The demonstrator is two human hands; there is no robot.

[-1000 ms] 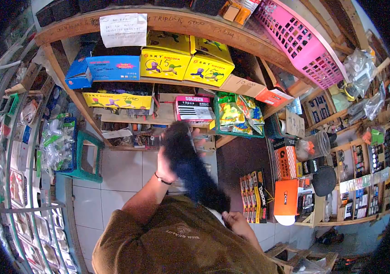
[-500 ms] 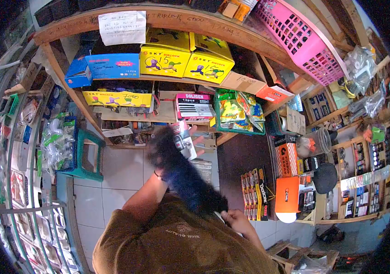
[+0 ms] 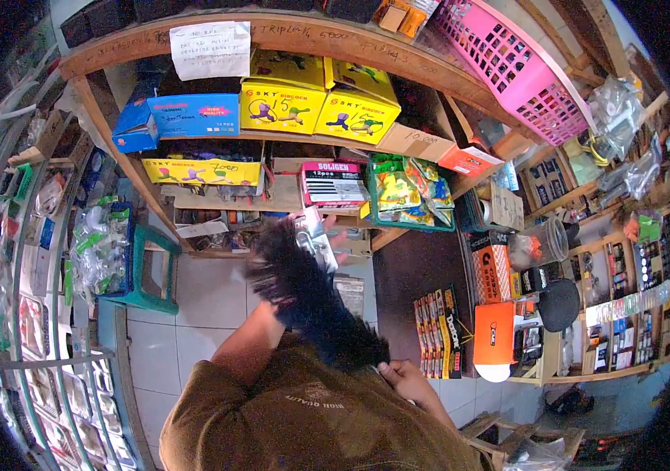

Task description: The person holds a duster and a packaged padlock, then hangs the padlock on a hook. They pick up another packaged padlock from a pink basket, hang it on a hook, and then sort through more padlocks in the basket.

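The bare left hand (image 3: 338,242), mostly hidden, reaches forward with fingers extended; the bare right hand (image 3: 402,377) sits closer to the body, fingers curled in.

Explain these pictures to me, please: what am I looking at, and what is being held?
There is no robot here, just a person's bare hands, seen from one camera worn on the head, looking forward and down. The right hand holds one end of a dark, fluffy duster. A small package rests in the left hand, which is partly hidden behind the duster. Ahead, yellow boxes stand on a wooden shelf; to the right, slim packs lie in a row on a brown surface.
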